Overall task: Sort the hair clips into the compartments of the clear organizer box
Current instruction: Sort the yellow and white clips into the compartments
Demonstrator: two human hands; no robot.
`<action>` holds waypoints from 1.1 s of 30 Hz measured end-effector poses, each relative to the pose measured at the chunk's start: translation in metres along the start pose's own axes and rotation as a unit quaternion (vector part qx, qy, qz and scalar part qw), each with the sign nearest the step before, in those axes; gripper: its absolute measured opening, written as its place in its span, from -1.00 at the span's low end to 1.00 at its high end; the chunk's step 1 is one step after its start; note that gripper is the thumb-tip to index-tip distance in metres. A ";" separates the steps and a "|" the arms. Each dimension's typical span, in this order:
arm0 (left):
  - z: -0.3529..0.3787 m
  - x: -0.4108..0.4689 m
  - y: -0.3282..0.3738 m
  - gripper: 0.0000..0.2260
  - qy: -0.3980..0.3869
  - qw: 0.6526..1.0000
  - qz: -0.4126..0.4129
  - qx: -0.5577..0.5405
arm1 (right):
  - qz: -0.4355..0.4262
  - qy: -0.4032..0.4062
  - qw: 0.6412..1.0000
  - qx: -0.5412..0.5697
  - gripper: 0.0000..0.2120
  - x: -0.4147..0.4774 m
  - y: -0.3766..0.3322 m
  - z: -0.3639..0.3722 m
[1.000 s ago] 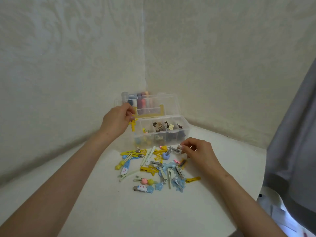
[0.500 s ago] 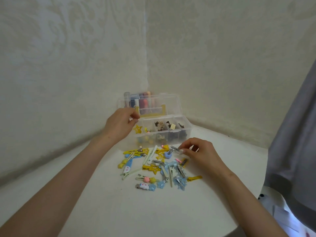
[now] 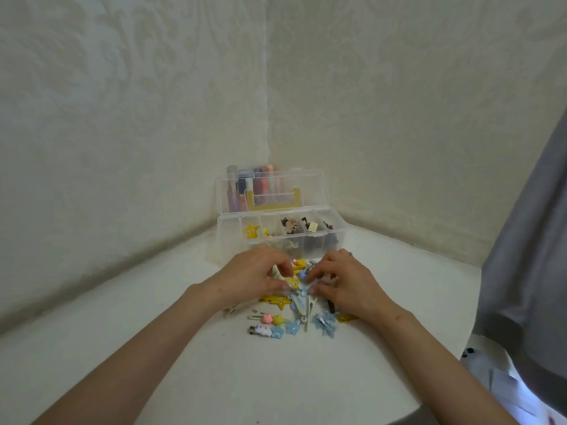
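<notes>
Over the white table (image 3: 276, 378), the left hand (image 3: 251, 276) and right hand (image 3: 348, 286) meet above a heap of hair clips (image 3: 294, 314), fingers curled down into it. Whether either pinches a clip cannot be told. The clips are small, mostly yellow and pale blue, several star-shaped, some bare metal. Just behind stands the clear organizer box (image 3: 227, 240), lid raised, with a yellow star clip (image 3: 251, 230) in a left compartment and brown clips (image 3: 290, 225) further right.

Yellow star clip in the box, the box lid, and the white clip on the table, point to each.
Yellow star clip (image 3: 251, 230): head view, centre of the star.
Lid (image 3: 310, 187): head view, clear right panel.
White clip (image 3: 263, 330): head view, its white body.
</notes>
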State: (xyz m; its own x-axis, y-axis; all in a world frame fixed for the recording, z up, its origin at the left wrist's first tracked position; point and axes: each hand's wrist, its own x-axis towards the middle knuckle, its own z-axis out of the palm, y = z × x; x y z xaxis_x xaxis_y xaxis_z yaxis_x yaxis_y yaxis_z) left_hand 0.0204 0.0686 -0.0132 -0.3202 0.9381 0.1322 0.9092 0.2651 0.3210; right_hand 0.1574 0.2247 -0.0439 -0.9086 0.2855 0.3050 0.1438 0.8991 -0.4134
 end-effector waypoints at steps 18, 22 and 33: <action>0.012 0.002 -0.003 -0.88 0.045 0.999 -0.022 -0.006 | -0.106 0.006 0.991 0.078 -0.91 -0.004 -0.009 0.007; 0.011 0.001 -0.002 -0.84 0.063 0.998 0.005 -0.008 | -0.022 0.047 0.983 0.175 -0.96 -0.003 -0.009 0.003; 0.006 0.005 0.000 -0.90 0.135 0.988 0.022 -0.068 | 0.058 0.133 0.931 0.334 -0.88 -0.002 -0.008 -0.005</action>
State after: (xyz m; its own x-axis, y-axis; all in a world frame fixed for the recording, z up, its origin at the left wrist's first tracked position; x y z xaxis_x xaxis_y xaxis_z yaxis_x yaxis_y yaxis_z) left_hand 0.0200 0.0740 -0.0181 -0.3568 0.8496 0.3884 0.8858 0.1757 0.4295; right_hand 0.1598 0.2183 -0.0369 -0.7597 0.5199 0.3906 -0.1222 0.4758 -0.8710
